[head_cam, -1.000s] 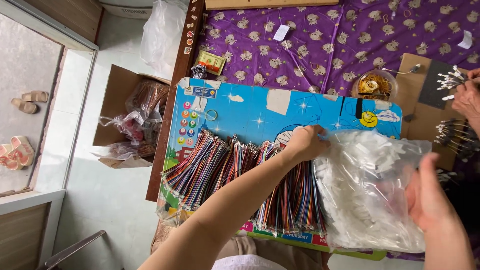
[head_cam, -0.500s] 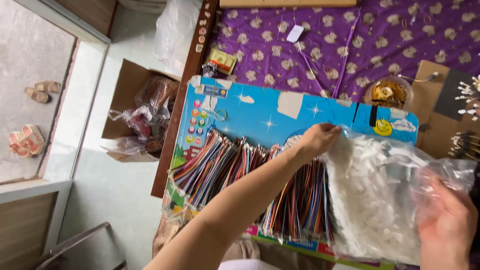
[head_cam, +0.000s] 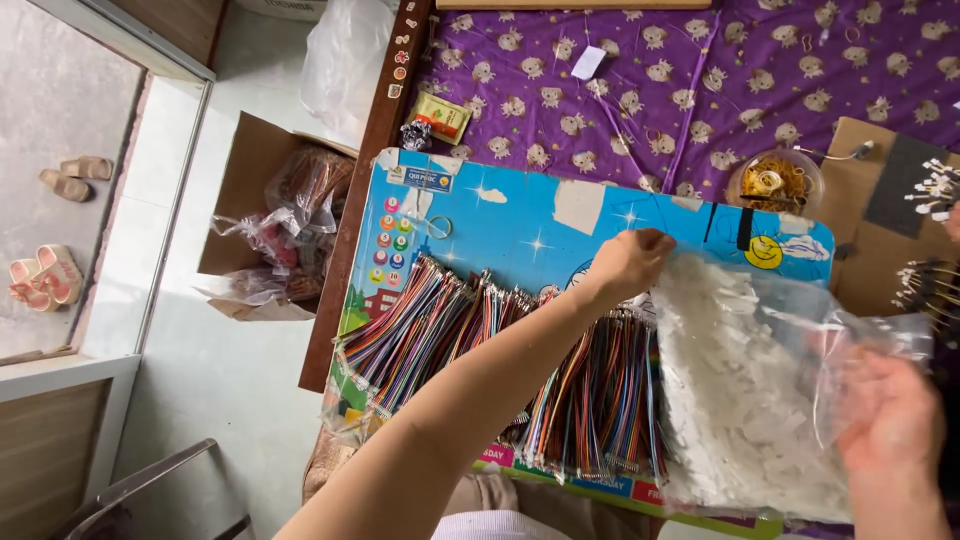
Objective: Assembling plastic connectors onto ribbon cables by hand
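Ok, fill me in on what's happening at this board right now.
A person is working over a blue picture board that lies on a purple patterned cloth. The left hand grips the near-left edge of a clear plastic bag of small white pieces, while the right hand holds the bag's opposite side. Bundles of coloured wires are spread in a row across the board, under the left forearm. A small clear bowl sits behind the board.
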